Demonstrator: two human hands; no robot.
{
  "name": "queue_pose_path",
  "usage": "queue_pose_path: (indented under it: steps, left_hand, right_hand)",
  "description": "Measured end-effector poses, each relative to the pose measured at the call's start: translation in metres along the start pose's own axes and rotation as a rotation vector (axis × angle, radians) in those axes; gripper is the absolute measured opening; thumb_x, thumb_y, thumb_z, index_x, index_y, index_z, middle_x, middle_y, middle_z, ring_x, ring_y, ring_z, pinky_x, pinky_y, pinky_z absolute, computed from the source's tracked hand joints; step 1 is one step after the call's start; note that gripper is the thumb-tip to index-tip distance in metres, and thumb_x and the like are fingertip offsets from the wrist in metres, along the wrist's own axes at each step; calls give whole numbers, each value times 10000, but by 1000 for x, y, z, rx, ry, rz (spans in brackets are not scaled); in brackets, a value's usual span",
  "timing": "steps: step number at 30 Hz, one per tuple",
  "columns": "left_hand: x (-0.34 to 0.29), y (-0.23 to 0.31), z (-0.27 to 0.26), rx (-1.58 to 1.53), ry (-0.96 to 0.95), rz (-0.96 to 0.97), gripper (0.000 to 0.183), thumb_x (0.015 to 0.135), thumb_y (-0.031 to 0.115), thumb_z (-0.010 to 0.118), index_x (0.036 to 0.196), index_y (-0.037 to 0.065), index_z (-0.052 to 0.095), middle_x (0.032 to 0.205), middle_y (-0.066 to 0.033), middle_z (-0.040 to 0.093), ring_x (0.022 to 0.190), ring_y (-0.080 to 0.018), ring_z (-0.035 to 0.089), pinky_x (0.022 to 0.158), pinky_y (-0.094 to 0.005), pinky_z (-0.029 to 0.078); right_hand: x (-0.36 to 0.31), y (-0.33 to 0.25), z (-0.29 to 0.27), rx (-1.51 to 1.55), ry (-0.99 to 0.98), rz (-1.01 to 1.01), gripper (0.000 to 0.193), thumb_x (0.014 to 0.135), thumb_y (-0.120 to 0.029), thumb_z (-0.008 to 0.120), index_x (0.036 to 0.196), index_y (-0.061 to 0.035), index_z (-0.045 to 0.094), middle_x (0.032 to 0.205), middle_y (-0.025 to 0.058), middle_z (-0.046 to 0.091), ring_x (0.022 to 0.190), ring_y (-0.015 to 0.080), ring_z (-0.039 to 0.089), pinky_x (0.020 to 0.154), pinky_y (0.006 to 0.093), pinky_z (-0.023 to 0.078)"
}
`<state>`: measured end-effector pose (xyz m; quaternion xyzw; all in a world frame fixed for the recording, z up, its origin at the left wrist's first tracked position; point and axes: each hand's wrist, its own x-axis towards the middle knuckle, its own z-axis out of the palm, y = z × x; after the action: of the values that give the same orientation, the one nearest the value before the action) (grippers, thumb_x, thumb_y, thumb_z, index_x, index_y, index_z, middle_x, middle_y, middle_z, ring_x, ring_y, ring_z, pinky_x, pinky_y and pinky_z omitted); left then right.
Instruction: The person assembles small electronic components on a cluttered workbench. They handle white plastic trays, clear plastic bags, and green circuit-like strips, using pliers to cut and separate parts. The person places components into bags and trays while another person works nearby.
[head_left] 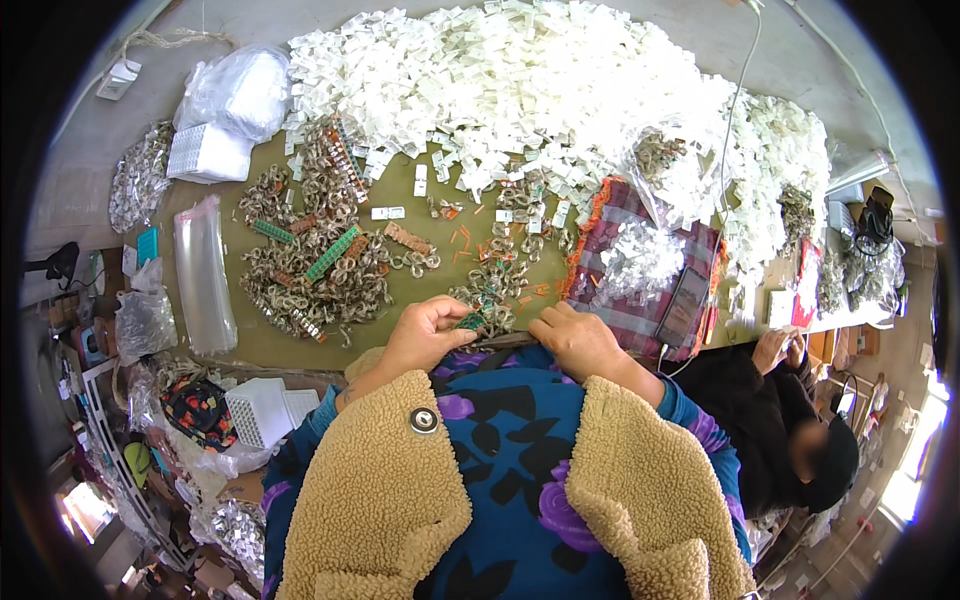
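Observation:
At the table's near edge, my left hand [425, 333] pinches a small green circuit board [470, 321] between thumb and fingers. My right hand [577, 340] is a short way to its right, apart from it, with the fingers curled down; whatever they hold, if anything, is hidden. Just beyond my hands lies a loose strip of small coiled-wire parts [495, 275]. Small orange pieces [461, 240] are scattered around it. To the left is a larger pile of coiled-wire parts [360, 290], with a long green board strip [333, 252] and brownish strips among them.
A big heap of small white plastic housings [500, 80] covers the far side. On the right, a checked cloth [620, 280] bears clear pieces [642, 262] and a phone [686, 306] with a cable. Clear bags [205, 275] lie left. A person in black [740, 420] works at right.

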<state>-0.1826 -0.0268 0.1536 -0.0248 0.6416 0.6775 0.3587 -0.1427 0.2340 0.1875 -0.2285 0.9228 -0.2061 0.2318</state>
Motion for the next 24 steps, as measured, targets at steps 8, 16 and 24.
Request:
queue_pose_path:
  steps: [8, 16, 24]
  left_hand:
    - [-2, 10, -4, 495, 70, 277, 279, 840, 27, 695, 1118, 27, 705, 881, -50, 652, 785, -131, 587, 735, -264, 473]
    - [-4, 16, 2, 379, 116, 224, 310, 838, 67, 722, 1147, 73, 708, 858, -76, 667, 752, -167, 602, 713, -280, 471]
    - [-4, 12, 1, 382, 102, 242, 253, 833, 70, 739, 1082, 28, 720, 913, -69, 704, 828, -143, 643, 772, -264, 488]
  right_hand:
    - [-2, 6, 3, 188, 366, 26, 344, 817, 13, 560, 1159, -25, 565, 1009, 129, 570, 1004, 340, 580, 809, 419, 543]
    - [1, 1, 14, 204, 306, 62, 334, 847, 11, 543, 1176, -50, 547, 1020, 128, 570, 1002, 341, 578, 812, 427, 537]
    - [-1, 5, 17, 151, 251, 73, 286, 835, 7, 556, 1111, -64, 578, 959, 137, 601, 926, 361, 619, 755, 451, 539]
